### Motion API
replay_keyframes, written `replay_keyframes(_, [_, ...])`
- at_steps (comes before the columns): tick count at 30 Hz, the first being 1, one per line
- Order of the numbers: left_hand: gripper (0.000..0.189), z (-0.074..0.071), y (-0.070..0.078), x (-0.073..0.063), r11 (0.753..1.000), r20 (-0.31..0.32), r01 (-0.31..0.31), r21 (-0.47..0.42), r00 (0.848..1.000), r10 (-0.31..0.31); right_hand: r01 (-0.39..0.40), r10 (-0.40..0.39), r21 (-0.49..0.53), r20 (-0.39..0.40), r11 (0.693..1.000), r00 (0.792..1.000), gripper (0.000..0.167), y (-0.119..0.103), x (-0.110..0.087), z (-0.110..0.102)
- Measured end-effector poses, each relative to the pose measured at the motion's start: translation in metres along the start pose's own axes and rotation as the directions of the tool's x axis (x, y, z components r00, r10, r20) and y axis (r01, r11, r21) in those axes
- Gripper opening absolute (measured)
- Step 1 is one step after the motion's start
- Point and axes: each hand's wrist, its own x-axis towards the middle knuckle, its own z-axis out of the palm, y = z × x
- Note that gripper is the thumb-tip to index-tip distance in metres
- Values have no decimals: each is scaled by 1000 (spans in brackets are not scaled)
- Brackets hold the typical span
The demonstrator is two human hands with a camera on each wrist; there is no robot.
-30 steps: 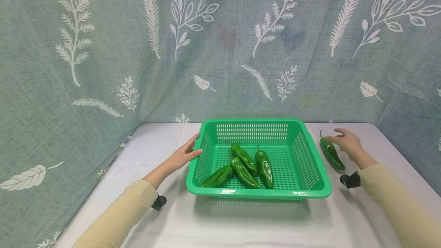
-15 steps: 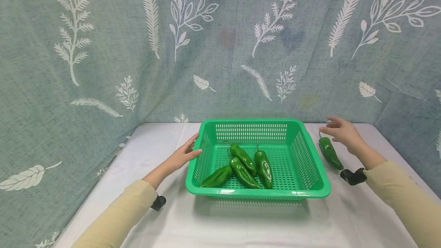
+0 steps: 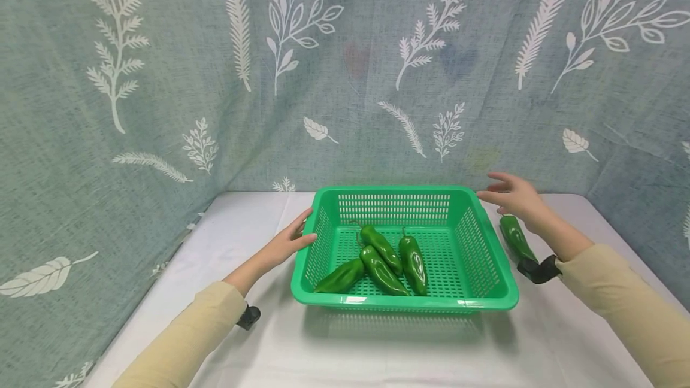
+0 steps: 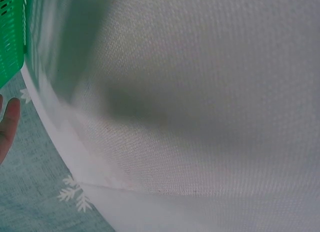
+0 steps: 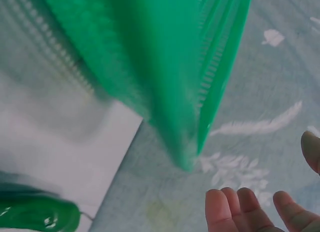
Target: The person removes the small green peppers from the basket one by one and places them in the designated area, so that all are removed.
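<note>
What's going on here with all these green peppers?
Someone is working bare-handed around a green plastic basket. Four peppers lie inside it, and a fifth pepper lies outside, on the white tablecloth to the basket's right. The left hand is at the basket's left rim. The right hand is by the far right corner, holding nothing. Nobody is gripping any pepper at this moment.
</note>
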Motion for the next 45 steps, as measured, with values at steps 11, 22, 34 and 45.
replay_keyframes(11, [72, 0, 0, 0, 1000, -3, -4, 5, 1000, 4, 27, -28, 14, 76, 1000, 997, 76, -26, 5, 21])
replay_keyframes(22, [71, 0, 1, 0, 1000, 3, -9, -13, 1000, 10, 16, -19, 21, 145, 1000, 989, 72, -36, 19, 46])
replay_keyframes(34, [71, 0, 0, 2, 1000, -5, -8, -3, 1000, 8, 29, -28, -7, 166, 1000, 986, 70, -34, 26, 71])
replay_keyframes(45, [70, 1, 0, 1, 1000, -7, 1, -1, 1000, -1, 25, -15, -56, 167, 998, 986, 70, -26, 32, 94])
